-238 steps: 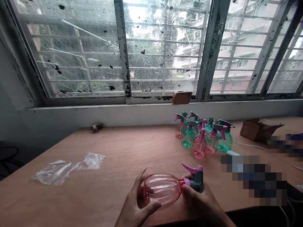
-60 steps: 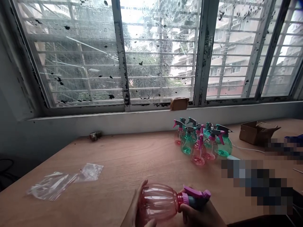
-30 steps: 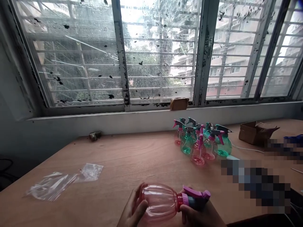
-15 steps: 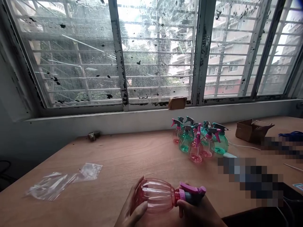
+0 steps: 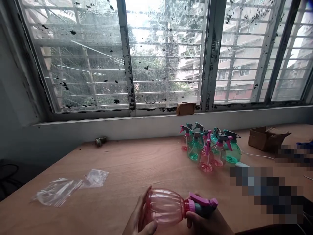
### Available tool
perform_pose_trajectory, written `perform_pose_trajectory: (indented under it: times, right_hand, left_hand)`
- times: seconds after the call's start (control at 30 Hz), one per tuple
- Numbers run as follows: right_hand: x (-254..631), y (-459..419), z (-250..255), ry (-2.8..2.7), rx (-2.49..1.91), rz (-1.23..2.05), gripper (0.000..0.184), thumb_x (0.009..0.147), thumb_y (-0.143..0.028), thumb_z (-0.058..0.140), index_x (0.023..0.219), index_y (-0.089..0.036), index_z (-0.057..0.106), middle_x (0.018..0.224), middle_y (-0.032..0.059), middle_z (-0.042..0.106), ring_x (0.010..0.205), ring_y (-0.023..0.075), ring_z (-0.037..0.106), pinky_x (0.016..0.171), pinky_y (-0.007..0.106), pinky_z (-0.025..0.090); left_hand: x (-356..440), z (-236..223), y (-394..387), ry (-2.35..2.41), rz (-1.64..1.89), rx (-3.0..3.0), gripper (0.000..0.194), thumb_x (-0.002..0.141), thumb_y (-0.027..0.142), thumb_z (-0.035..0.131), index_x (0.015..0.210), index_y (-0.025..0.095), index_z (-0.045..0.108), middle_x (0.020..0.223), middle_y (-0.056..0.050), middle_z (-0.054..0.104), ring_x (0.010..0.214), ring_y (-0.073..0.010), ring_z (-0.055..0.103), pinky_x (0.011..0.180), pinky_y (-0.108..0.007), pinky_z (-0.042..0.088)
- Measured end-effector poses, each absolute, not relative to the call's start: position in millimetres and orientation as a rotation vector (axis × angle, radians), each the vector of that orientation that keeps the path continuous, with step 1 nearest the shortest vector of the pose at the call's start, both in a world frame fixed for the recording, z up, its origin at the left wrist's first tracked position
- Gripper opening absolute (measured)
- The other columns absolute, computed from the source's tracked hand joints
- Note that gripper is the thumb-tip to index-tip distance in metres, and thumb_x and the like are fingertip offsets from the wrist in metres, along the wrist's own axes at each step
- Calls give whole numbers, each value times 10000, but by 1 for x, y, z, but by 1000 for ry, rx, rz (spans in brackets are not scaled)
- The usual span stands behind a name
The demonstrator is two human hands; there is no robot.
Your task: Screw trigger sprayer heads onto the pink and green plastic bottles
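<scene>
I hold a clear pink spray bottle (image 5: 164, 207) on its side just above the near edge of the wooden table (image 5: 137, 163). My left hand (image 5: 140, 218) wraps round the bottle's round body from below and behind. My right hand (image 5: 207, 223) grips the neck and the pink and grey trigger head (image 5: 202, 204), which points right. Both hands are closed on the bottle and are partly cut off by the bottom of the picture.
A cluster of several pink and green spray bottles (image 5: 210, 147) stands at the back right. Clear plastic bags (image 5: 68, 187) lie at the left. An open cardboard box (image 5: 267, 137) sits far right, a small metal object (image 5: 100, 141) near the wall. A window runs along the back.
The bottle stays on its side in both hands. Its trigger head has turned round from pointing up to lying flat since the oldest frame. My left fingers shifted slightly on the body.
</scene>
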State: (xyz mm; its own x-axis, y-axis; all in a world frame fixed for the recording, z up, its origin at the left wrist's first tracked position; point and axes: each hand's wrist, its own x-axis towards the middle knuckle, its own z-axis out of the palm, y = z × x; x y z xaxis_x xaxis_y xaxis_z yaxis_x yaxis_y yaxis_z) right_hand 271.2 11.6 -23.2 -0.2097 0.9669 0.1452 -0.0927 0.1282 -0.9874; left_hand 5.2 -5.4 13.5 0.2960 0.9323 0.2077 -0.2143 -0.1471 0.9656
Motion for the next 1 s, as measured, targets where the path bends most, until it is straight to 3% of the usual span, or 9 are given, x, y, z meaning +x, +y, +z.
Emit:
perform_pose_trajectory:
  times: [0.13,0.27,0.37,0.5,0.7,0.8,0.93,1.0]
  right_hand:
    - [271,13,-22,-1398,-909,1316,427,778,-511,824,973,-196,610,623,14,755,489,151,588,462,240,437]
    - [270,16,-23,-1402,-844,1358,428,779,-510,823,948,-198,584,612,14,741,502,157,612,474,231,438]
    - [269,16,-22,-1427,-832,1344,406,783,-501,820,905,-198,578,617,20,734,517,166,629,482,235,437]
    - [269,15,-18,-1427,-844,1349,414,776,-507,822,891,-197,574,619,22,728,513,166,628,484,237,427]
    - [268,15,-17,-1432,-827,1348,418,767,-508,827,888,-199,573,603,20,729,501,168,635,478,241,432]
    - [268,15,-21,-1417,-816,1358,424,764,-511,829,902,-196,581,606,27,738,518,180,649,484,249,446]
    - [268,17,-26,-1362,-843,1345,467,749,-544,831,944,-199,584,581,11,720,518,189,643,475,257,446]
    - [268,18,-28,-1350,-852,1339,472,750,-553,827,951,-201,586,577,3,710,498,176,617,461,254,429]
  left_hand:
    - [6,10,-4,724,1216,1291,692,823,433,791,1443,356,492,1536,-51,528,1443,-328,433,1194,-453,342]
    - [8,2,4,790,1281,1186,668,771,413,848,1348,263,546,1428,-139,622,1312,-354,581,1093,-469,465]
    - [9,-6,7,778,1269,1194,796,702,417,894,1370,229,505,1453,-169,590,1350,-373,540,1122,-480,430]
    - [7,-13,8,705,1165,1312,1045,680,488,879,1518,236,306,1467,-175,553,1378,-392,500,1140,-501,399]
    - [2,-17,7,784,1177,1472,1033,696,559,843,1530,242,322,1571,-154,388,1437,-396,406,1158,-440,382]
    - [5,-16,5,722,1172,1430,1010,736,531,825,1548,303,270,1560,-120,422,1415,-373,449,1161,-441,376]
    - [11,-7,0,739,1210,1361,962,709,449,877,1510,354,354,1567,-63,457,1488,-336,344,1228,-434,257]
    - [12,0,-2,776,1210,1324,955,699,485,875,1499,330,377,1514,-92,528,1449,-349,413,1210,-457,294]
